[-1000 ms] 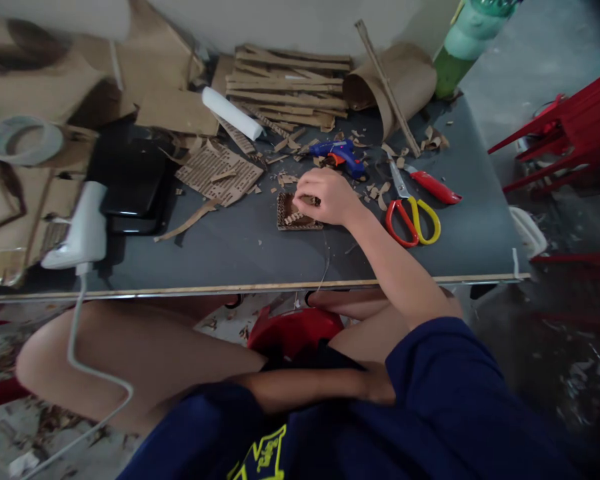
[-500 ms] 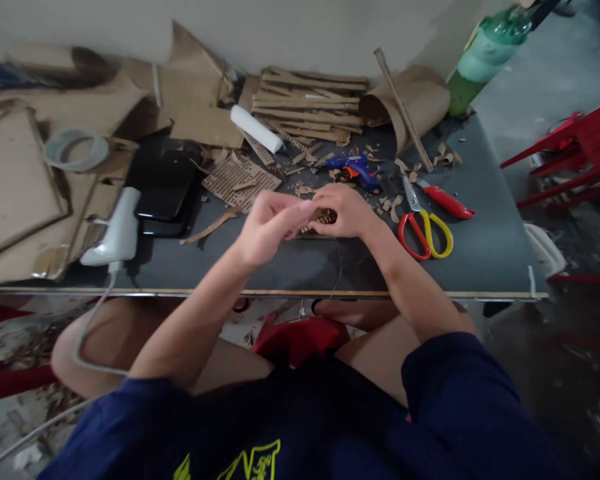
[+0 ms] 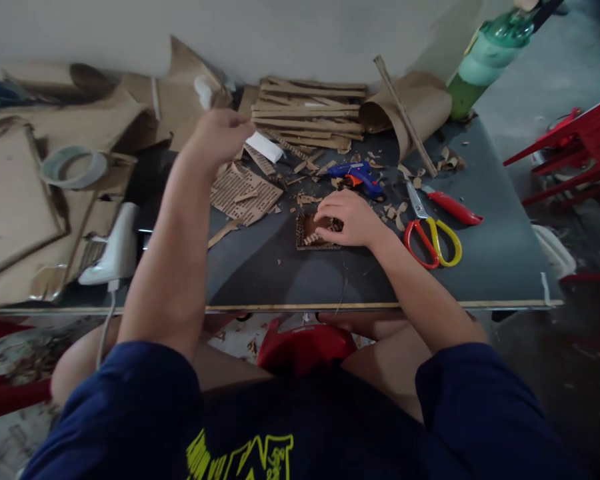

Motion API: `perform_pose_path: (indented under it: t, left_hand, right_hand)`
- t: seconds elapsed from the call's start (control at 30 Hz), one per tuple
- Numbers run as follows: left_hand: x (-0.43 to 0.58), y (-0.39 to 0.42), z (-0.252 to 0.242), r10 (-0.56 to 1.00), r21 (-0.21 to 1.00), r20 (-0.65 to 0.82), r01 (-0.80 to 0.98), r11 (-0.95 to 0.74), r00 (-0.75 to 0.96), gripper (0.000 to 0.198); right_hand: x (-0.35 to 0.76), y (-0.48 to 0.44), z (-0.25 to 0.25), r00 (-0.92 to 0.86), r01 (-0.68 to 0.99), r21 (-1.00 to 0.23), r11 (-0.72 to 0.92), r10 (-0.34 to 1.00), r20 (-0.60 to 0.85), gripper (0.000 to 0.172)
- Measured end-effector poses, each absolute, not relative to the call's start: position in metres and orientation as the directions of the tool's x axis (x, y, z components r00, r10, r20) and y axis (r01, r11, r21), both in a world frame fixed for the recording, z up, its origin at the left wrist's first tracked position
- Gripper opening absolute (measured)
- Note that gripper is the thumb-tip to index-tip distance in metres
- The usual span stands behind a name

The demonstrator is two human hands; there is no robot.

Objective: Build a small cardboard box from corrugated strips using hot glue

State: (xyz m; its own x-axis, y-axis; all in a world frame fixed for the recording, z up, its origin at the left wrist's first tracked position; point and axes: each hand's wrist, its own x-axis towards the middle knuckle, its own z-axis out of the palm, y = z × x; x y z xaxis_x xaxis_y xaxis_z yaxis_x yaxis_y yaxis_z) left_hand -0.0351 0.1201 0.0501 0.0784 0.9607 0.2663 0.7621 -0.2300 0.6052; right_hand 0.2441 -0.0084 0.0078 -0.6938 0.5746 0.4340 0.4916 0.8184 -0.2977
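A small open cardboard box (image 3: 305,230) with corrugated edges sits on the dark table. My right hand (image 3: 353,219) grips its right side, fingers over the far wall and thumb near the front; part of the box is hidden under it. Farther left and back, my left hand (image 3: 223,137) is held over the near end of a white roll (image 3: 265,146), covering part of it. Its fingers are bent and blurred, and whether they touch the roll I cannot tell. A small white crumpled thing (image 3: 203,92) shows just beyond that hand.
A blue glue gun (image 3: 357,177), scissors (image 3: 425,230) and a red-handled cutter (image 3: 455,205) lie to the right. Cardboard strips (image 3: 307,110) are stacked behind. Tape (image 3: 74,167) and a white corded tool (image 3: 113,247) lie left. A green bottle (image 3: 485,63) stands far right.
My left hand has left the box and moved up and left to the white roll. My right hand stays at the box, now more visible. A white crumpled thing has appeared beyond the left hand.
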Motion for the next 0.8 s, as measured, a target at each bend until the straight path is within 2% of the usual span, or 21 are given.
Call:
perform_pose_path:
  t: [0.03,0.07,0.23,0.4,0.47,0.53,0.63,0.7,0.8]
  left_hand:
    - [-0.028,0.103,0.045,0.964,0.605,0.264,0.782,-0.15,-0.02,0.03]
    - [-0.02,0.086,0.041,0.964,0.591,0.264,0.795,-0.136,-0.032,0.029]
    - [0.011,0.042,0.024,0.935,0.509,0.225,0.784,-0.354,0.275,0.026]
    - [0.006,0.045,0.022,0.933,0.572,0.23,0.738,-0.359,0.276,0.029]
    - [0.005,0.045,0.028,0.886,0.603,0.165,0.667,-0.438,0.432,0.032]
    - [0.008,0.041,0.032,0.769,0.621,0.114,0.559,-0.549,0.629,0.037]
    - [0.014,0.031,0.029,0.611,0.538,0.237,0.422,-0.73,0.755,0.041]
    - [0.016,0.026,0.021,0.572,0.47,0.345,0.39,-0.792,0.745,0.042]
    - [0.013,0.022,0.007,0.569,0.473,0.464,0.354,-0.807,0.679,0.04]
  right_hand:
    - [0.245,-0.008,0.008,-0.692,0.492,-0.296,0.818,0.575,0.436,0.028]
    - [0.245,-0.009,0.008,-0.689,0.492,-0.301,0.817,0.577,0.439,0.027]
    - [0.241,-0.012,0.012,-0.7,0.482,-0.361,0.799,0.598,0.39,0.024]
    - [0.24,-0.012,0.014,-0.71,0.476,-0.368,0.799,0.596,0.376,0.024]
    - [0.242,-0.011,0.016,-0.719,0.479,-0.358,0.802,0.592,0.364,0.026]
    - [0.244,-0.011,0.019,-0.73,0.496,-0.335,0.801,0.594,0.338,0.025]
    - [0.246,-0.011,0.022,-0.733,0.548,-0.299,0.781,0.621,0.279,0.021]
    - [0.246,-0.011,0.023,-0.726,0.58,-0.286,0.763,0.643,0.244,0.018]
    - [0.244,-0.011,0.021,-0.715,0.611,-0.26,0.748,0.662,0.226,0.018]
